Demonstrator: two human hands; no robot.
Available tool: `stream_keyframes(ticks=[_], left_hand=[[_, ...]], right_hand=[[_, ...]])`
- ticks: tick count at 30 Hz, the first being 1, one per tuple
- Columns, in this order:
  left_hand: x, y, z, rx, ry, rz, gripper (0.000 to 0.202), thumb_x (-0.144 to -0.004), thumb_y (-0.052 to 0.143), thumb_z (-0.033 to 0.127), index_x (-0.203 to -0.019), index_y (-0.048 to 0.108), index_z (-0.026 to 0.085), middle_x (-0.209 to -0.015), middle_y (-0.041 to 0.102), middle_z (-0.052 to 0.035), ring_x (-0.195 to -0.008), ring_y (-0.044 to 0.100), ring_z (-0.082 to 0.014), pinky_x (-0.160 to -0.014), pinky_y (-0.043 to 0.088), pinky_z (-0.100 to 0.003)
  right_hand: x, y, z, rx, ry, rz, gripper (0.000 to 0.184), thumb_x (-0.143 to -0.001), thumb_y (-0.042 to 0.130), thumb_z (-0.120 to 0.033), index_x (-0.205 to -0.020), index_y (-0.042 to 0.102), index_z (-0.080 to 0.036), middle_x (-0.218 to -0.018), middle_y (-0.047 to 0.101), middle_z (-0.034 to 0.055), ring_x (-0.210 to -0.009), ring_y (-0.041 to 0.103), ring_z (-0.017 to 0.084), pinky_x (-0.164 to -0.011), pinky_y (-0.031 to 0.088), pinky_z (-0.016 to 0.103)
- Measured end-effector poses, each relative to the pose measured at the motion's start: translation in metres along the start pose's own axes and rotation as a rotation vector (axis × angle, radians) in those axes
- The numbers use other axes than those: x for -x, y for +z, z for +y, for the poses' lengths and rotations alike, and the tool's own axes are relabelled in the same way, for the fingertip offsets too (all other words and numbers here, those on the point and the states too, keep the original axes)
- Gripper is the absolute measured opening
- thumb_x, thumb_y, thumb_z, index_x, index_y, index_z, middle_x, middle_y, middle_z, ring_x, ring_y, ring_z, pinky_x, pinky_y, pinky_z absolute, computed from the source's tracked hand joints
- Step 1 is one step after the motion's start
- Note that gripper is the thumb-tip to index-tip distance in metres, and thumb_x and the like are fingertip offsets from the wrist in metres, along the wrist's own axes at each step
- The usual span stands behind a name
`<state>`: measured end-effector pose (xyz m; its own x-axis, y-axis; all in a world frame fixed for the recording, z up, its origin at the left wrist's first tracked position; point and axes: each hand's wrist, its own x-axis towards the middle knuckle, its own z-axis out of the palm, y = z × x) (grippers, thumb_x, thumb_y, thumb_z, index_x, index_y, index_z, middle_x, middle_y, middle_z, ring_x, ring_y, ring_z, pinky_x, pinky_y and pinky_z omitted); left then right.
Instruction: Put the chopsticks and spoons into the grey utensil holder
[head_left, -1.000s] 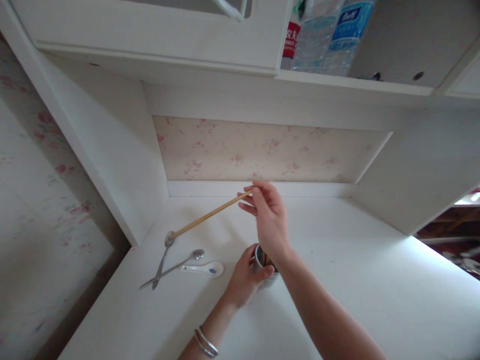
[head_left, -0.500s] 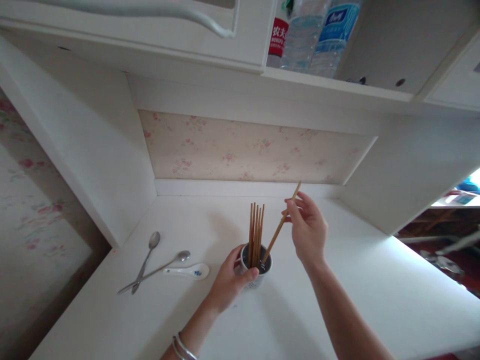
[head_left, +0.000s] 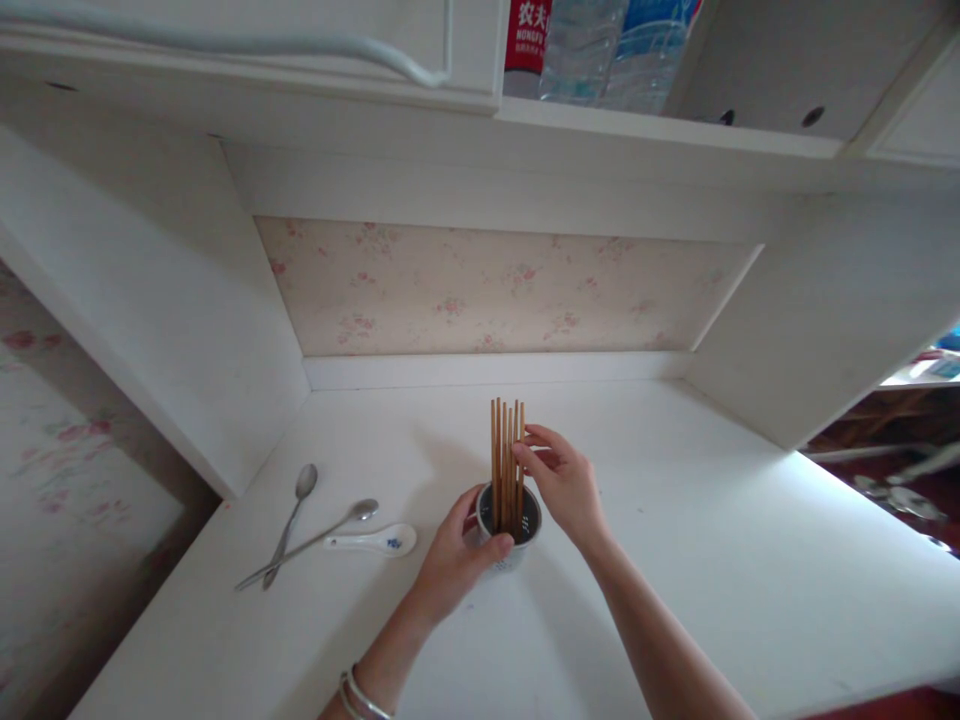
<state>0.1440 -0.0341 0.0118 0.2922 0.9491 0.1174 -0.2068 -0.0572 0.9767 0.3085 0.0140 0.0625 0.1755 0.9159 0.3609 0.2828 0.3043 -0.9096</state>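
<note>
A metal utensil holder (head_left: 517,556) with small holes in its side stands on the white counter. My left hand (head_left: 459,552) is wrapped round its left side, thumb across the near rim. Several wooden chopsticks (head_left: 502,470) stand upright in the holder, bunched toward its left. With thumb and fingertips my right hand (head_left: 564,482) pinches the rightmost chopstick near its top; that stick's lower end is inside the holder. Left of the holder lie two crossed metal spoons (head_left: 306,480) and a white ceramic spoon (head_left: 397,540) with a blue mark.
Overhead, a cabinet shelf (head_left: 645,122) holds plastic water bottles (head_left: 581,50). A white side panel (head_left: 142,270) bounds the counter (head_left: 675,560) on the left, another panel (head_left: 810,320) on the right. Flowered wallpaper (head_left: 450,290) covers the back.
My right hand has moved left with its chopstick, which went from leaning right to upright beside the others. My left hand still grips the holder. The view has tilted slightly down.
</note>
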Motion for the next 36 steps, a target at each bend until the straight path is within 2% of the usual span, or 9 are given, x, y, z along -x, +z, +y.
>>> stream_keyframes(ticks=[12,17,22,24,26,29,32,34,36], left_hand=[[0.001,0.000,0.002,-0.003,0.007,-0.015,0.061,-0.075,0.074,0.034,-0.129,0.049,0.021,-0.131,0.057,-0.0102,-0.119,0.054,-0.0275,-0.104,0.039,-0.040],[0.002,0.001,0.006,0.013,0.008,-0.036,0.061,-0.076,0.074,0.034,-0.130,0.050,0.021,-0.133,0.056,-0.0105,-0.121,0.053,-0.0281,-0.104,0.039,-0.040],[0.002,0.003,0.011,0.032,0.030,-0.072,0.062,-0.076,0.073,0.037,-0.131,0.051,0.021,-0.132,0.057,-0.0099,-0.121,0.052,-0.0287,-0.105,0.039,-0.041],[0.002,0.004,0.011,0.017,0.051,-0.076,0.063,-0.076,0.072,0.040,-0.133,0.050,0.021,-0.132,0.057,-0.0098,-0.121,0.052,-0.0285,-0.105,0.040,-0.041],[0.002,0.004,0.011,-0.015,0.080,-0.076,0.064,-0.077,0.070,0.044,-0.133,0.050,0.021,-0.132,0.057,-0.0100,-0.121,0.052,-0.0282,-0.105,0.039,-0.040],[0.003,0.003,0.007,-0.067,0.120,-0.070,0.066,-0.078,0.066,0.051,-0.134,0.050,0.021,-0.134,0.055,-0.0107,-0.124,0.050,-0.0285,-0.108,0.038,-0.040],[0.008,0.000,0.004,-0.117,0.096,-0.051,0.072,-0.080,0.061,0.056,-0.140,0.042,0.022,-0.142,0.048,-0.0120,-0.129,0.045,-0.0291,-0.110,0.035,-0.041],[0.012,-0.004,0.006,-0.181,0.052,0.018,0.072,-0.083,0.059,0.053,-0.143,0.037,0.022,-0.145,0.043,-0.0126,-0.131,0.044,-0.0280,-0.109,0.036,-0.041],[0.017,-0.010,0.012,-0.289,0.023,0.147,0.060,-0.085,0.058,0.049,-0.137,0.045,0.021,-0.141,0.049,-0.0127,-0.127,0.048,-0.0258,-0.105,0.041,-0.039]], right_hand=[[0.000,0.003,0.005,-0.016,0.060,-0.082,0.038,-0.078,0.067,-0.047,-0.107,0.067,-0.022,-0.093,0.070,0.0055,-0.076,0.067,0.020,-0.070,0.057,0.036],[0.013,-0.005,0.019,-0.199,0.116,-0.235,0.059,-0.079,0.065,-0.053,-0.129,0.052,-0.024,-0.109,0.066,0.0092,-0.099,0.063,0.024,-0.083,0.053,0.040],[0.037,-0.014,0.036,-0.547,0.183,-0.544,0.087,-0.070,0.067,-0.067,-0.141,0.036,-0.029,-0.139,0.049,0.0092,-0.127,0.046,0.029,-0.103,0.039,0.044],[0.043,-0.014,0.038,-0.575,0.207,-0.663,0.098,-0.059,0.079,-0.061,-0.140,0.035,-0.027,-0.136,0.051,0.0104,-0.124,0.049,0.031,-0.101,0.041,0.045],[0.046,-0.012,0.038,-0.541,0.190,-0.724,0.096,-0.055,0.087,-0.047,-0.135,0.038,-0.025,-0.126,0.058,0.0101,-0.115,0.055,0.030,-0.097,0.044,0.044],[0.046,-0.008,0.040,-0.477,0.134,-0.717,0.082,-0.057,0.088,-0.033,-0.126,0.044,-0.024,-0.117,0.062,0.0082,-0.107,0.058,0.028,-0.093,0.046,0.042],[0.045,-0.006,0.045,-0.439,0.110,-0.715,0.078,-0.059,0.087,-0.030,-0.125,0.046,-0.023,-0.118,0.062,0.0083,-0.108,0.058,0.028,-0.094,0.045,0.044],[0.045,-0.006,0.047,-0.422,0.093,-0.718,0.076,-0.060,0.086,-0.031,-0.125,0.046,-0.023,-0.120,0.061,0.0085,-0.109,0.057,0.028,-0.095,0.044,0.045],[0.045,-0.007,0.050,-0.392,0.090,-0.706,0.076,-0.060,0.086,-0.032,-0.125,0.047,-0.022,-0.118,0.061,0.0082,-0.107,0.057,0.028,-0.095,0.044,0.045]])
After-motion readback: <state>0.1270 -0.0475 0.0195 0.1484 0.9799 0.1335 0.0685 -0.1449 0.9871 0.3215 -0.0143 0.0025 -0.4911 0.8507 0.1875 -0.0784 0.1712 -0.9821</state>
